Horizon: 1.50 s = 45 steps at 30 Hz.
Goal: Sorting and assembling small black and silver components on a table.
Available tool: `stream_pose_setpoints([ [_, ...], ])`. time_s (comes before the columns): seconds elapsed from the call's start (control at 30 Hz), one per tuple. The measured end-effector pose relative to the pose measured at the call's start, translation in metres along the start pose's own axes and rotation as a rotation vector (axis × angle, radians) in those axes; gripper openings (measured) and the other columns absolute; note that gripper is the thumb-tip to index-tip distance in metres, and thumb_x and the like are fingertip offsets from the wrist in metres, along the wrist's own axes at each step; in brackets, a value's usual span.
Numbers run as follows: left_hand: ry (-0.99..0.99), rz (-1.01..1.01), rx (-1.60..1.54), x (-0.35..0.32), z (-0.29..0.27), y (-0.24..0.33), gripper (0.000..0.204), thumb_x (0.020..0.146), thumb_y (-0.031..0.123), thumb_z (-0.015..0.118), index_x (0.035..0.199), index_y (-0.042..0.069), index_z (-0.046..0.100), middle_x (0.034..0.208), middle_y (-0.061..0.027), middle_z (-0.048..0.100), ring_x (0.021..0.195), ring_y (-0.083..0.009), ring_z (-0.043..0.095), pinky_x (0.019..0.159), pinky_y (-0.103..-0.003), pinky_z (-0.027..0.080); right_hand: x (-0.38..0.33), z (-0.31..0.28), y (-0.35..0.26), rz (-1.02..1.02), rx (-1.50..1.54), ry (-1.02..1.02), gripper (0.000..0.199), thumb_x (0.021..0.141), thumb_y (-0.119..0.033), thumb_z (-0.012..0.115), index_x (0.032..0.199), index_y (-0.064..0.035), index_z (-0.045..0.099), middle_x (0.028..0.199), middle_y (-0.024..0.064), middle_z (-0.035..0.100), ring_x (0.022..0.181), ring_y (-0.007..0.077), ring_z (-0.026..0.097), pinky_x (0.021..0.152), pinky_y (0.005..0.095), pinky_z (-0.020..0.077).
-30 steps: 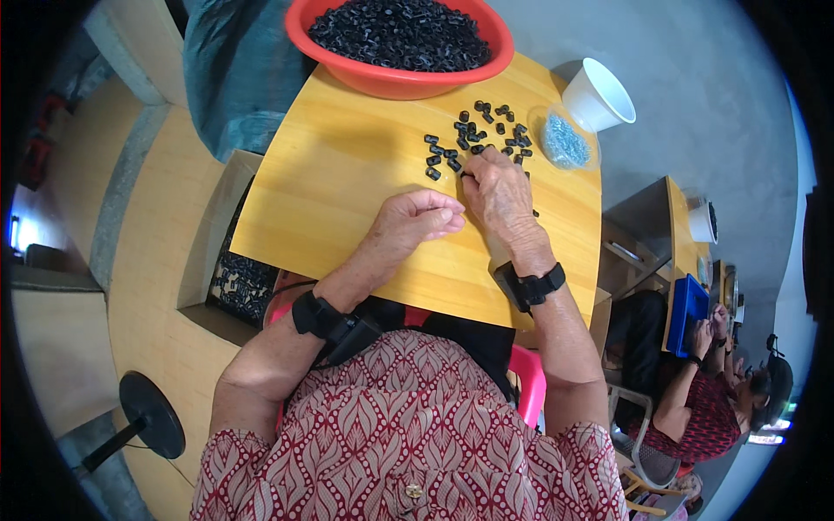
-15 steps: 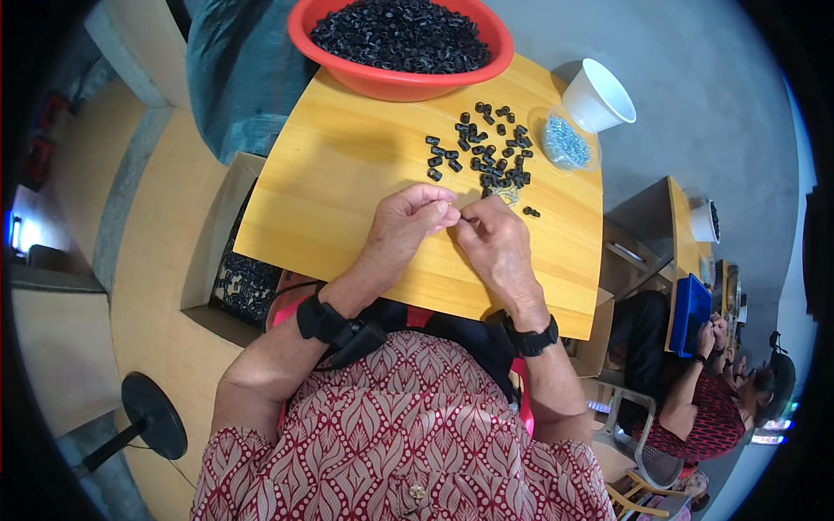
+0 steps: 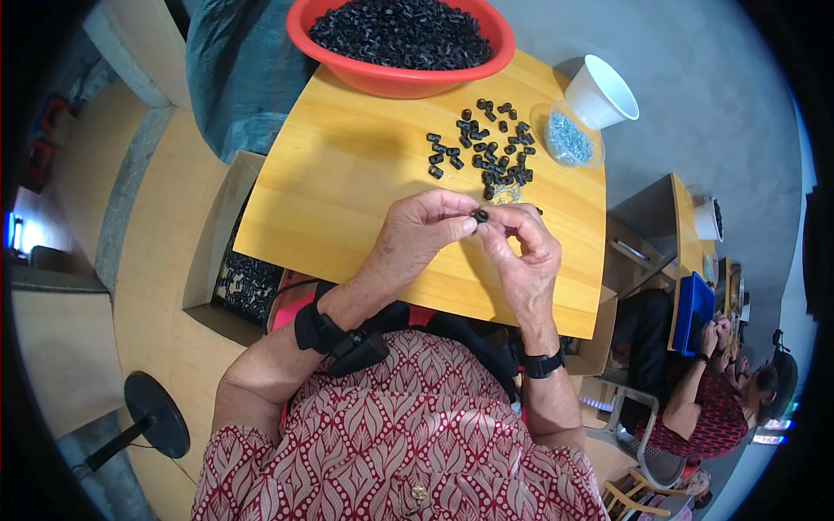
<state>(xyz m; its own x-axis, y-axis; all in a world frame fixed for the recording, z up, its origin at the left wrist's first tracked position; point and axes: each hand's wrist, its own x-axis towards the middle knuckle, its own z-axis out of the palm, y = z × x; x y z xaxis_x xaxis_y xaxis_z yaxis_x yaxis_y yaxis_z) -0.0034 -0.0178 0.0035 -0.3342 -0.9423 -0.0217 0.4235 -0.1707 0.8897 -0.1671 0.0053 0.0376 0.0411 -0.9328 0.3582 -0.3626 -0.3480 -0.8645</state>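
My left hand (image 3: 417,233) and my right hand (image 3: 521,252) meet above the near half of a yellow wooden table (image 3: 347,182). Together their fingertips pinch one small black plastic part (image 3: 479,214). Just beyond the hands lies a scatter of several similar black parts (image 3: 486,148). A red bowl (image 3: 401,78) heaped with the same black parts stands at the far edge. A small clear dish of silvery metal bits (image 3: 569,139) sits at the right, near a white cup (image 3: 601,94).
An open cardboard box with black parts (image 3: 243,278) stands left of the table. A dark cloth bundle (image 3: 243,69) lies behind it. At the right, another person (image 3: 712,408) sits at a second table with a blue tray (image 3: 693,313). A black stand base (image 3: 156,415) is on the floor.
My right hand has come back from the scattered parts toward me. Both hands now meet and hold one black part between the fingertips.
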Motion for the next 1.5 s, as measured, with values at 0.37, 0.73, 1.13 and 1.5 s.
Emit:
stream_pose_setpoints([
  [0.37, -0.023, -0.109, 0.029, 0.0, -0.006, 0.002, 0.019, 0.091, 0.019, 0.067, 0.102, 0.003, 0.067, 0.092, 0.001, 0.065, 0.089, -0.0051, 0.057, 0.081, -0.023, 0.046, -0.005, 0.003, -0.005, -0.182, -0.313, -0.03, 0.026, 0.079, 0.001, 0.072, 0.105, -0.0001, 0.066, 0.088, 0.0085, 0.062, 0.08, 0.0167, 0.061, 0.072, 0.0282, 0.0496],
  [0.73, -0.088, -0.201, -0.019, 0.0, -0.007, 0.004, 0.027, 0.095, 0.03, 0.063, 0.107, 0.007, 0.067, 0.099, 0.0022, 0.064, 0.092, -0.0046, 0.058, 0.086, -0.024, 0.047, -0.008, 0.002, -0.004, -0.146, -0.241, -0.001, 0.026, 0.077, 0.001, 0.074, 0.102, -0.0002, 0.066, 0.088, 0.01, 0.064, 0.077, 0.0203, 0.061, 0.072, 0.0306, 0.0504],
  [1.13, -0.088, -0.183, 0.07, 0.001, -0.005, 0.001, 0.022, 0.092, 0.021, 0.065, 0.105, 0.003, 0.067, 0.095, 0.002, 0.063, 0.087, -0.0043, 0.054, 0.079, -0.02, 0.044, -0.009, 0.004, -0.003, -0.28, -0.449, 0.004, 0.026, 0.074, -0.001, 0.075, 0.098, -0.0019, 0.066, 0.088, 0.0133, 0.062, 0.081, 0.0309, 0.062, 0.072, 0.0388, 0.0487],
  [1.5, -0.12, -0.201, 0.077, 0.002, -0.011, -0.003, 0.021, 0.091, 0.017, 0.065, 0.102, 0.0, 0.067, 0.094, -0.0039, 0.067, 0.087, -0.0092, 0.059, 0.081, -0.025, 0.047, -0.013, 0.009, 0.008, -0.299, -0.383, 0.033, 0.028, 0.073, 0.0, 0.075, 0.098, -0.002, 0.065, 0.088, 0.0129, 0.063, 0.08, 0.0299, 0.063, 0.071, 0.0381, 0.0506],
])
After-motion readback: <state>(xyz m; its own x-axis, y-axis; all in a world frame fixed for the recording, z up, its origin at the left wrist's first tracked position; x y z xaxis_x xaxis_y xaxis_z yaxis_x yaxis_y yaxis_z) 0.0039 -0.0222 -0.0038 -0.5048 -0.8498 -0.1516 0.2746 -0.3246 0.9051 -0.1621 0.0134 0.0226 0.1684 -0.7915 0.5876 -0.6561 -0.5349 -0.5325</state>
